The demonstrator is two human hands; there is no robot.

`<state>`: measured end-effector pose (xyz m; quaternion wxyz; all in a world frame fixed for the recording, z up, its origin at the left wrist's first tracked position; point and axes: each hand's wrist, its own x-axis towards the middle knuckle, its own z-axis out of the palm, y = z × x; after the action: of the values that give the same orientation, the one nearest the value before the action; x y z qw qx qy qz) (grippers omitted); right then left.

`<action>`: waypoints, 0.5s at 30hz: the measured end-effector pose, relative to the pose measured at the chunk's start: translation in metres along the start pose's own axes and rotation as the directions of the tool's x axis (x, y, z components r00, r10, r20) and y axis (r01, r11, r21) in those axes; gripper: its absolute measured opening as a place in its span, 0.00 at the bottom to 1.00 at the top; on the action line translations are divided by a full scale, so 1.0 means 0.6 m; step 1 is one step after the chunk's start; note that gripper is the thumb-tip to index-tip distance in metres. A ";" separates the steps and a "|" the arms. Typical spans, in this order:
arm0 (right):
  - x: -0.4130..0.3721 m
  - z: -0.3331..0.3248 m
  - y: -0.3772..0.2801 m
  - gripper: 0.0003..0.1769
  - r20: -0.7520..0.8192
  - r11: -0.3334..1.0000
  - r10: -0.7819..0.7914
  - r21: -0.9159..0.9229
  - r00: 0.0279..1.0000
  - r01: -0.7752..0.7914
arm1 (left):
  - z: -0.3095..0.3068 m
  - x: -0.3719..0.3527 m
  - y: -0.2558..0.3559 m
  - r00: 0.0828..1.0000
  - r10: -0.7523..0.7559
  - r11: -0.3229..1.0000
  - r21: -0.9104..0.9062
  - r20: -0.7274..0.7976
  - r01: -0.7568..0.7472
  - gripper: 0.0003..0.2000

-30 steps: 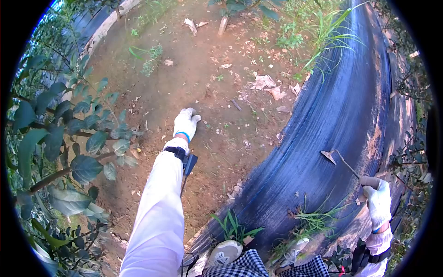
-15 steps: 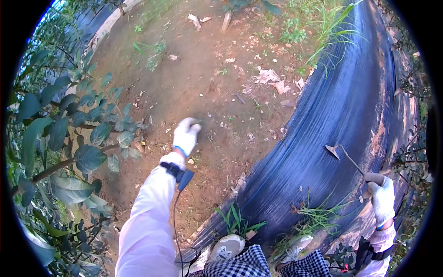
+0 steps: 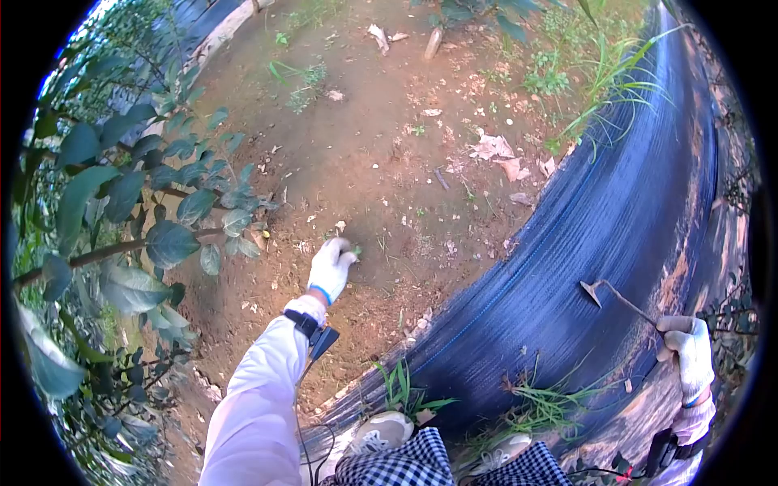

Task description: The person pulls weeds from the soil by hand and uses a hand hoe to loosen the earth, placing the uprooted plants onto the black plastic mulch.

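My left hand [image 3: 331,269], in a white glove, is low over the bare soil, its fingers closed in a pinch. A small green weed [image 3: 356,251] shows at those fingertips. Off to the right, my right hand [image 3: 689,350], also gloved, is wrapped round the handle of a hand hoe [image 3: 620,298]. Its thin bent neck and small flat blade [image 3: 592,293] extend leftward over the black ground cover sheet [image 3: 519,316].
Leafy branches [image 3: 121,251] crowd the left side. A thin trunk [image 3: 433,42] rises at the top, with dry leaves [image 3: 496,152] on the soil to its right. Grass [image 3: 616,89] grows along the sheet's edge. Grass tufts [image 3: 543,405] stand by my shoes [image 3: 381,433].
The view has shifted, so the soil and plants appear lower and farther right. My left hand stays pinched close over the soil, and my right hand still grips the hoe.
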<state>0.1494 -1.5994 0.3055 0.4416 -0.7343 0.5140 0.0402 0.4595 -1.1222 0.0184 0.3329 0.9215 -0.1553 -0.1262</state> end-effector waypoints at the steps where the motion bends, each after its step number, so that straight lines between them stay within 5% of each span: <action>1: 0.012 -0.008 0.001 0.18 0.033 1.000 0.002 -0.011 0.999 -0.002 | 0.006 0.016 0.027 0.998 -0.058 0.998 -0.017 0.034 0.059 0.08; 5: 0.031 -0.019 -0.033 0.18 0.120 0.992 0.098 -0.096 0.988 -0.087 | 0.090 0.078 0.108 0.978 0.206 0.977 0.049 -0.010 -0.205 0.15; 11: 0.053 -0.043 -0.002 0.13 0.155 0.999 0.008 -0.047 0.988 -0.001 | 0.170 0.133 0.192 0.957 -0.019 0.889 0.443 0.290 -0.117 0.10; 13: 0.077 -0.057 0.016 0.11 0.203 1.000 -0.007 -0.025 0.979 0.013 | 0.177 0.080 0.174 0.992 0.045 0.946 0.315 0.118 -0.080 0.11; 15: 0.097 -0.059 0.026 0.09 0.258 0.997 -0.073 0.020 0.963 0.070 | 0.104 0.003 0.198 0.992 0.067 0.957 0.275 0.104 -0.093 0.09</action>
<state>0.1504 -1.6669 0.2875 0.5099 -0.7385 0.4255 0.1169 0.4161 -1.2454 0.0488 0.1970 0.9452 -0.2240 -0.1324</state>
